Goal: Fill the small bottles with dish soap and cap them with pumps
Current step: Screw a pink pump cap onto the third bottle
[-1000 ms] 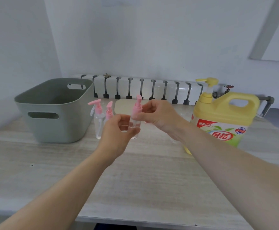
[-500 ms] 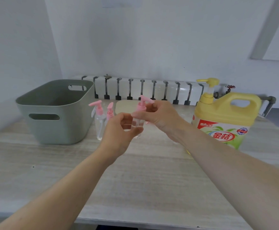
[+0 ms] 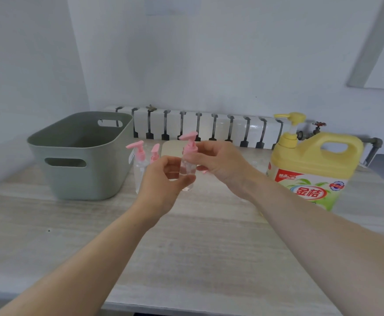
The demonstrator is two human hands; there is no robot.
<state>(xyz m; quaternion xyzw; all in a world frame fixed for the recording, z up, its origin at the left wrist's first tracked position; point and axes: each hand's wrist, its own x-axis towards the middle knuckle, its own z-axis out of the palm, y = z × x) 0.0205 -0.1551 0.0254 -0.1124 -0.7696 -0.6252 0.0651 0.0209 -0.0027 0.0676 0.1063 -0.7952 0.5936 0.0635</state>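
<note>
Left hand (image 3: 163, 179) fingers curled round the clear small bottle (image 3: 187, 172), held above the table (image 3: 209, 247). Right hand (image 3: 218, 160) fingertips pinch its pink pump (image 3: 189, 144), just left of the yellow dish soap jug (image 3: 312, 169).

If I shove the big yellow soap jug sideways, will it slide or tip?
Likely slides: the yellow soap jug is broad and squat on the table. Probably heavy, though its opaque wall hides the fill level. Its thin pump neck looks weak, so push the body instead.

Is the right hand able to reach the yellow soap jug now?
Probably yes: the yellow jug stands near the right hand, but that hand pinches the pink pump and must release it first.
</note>
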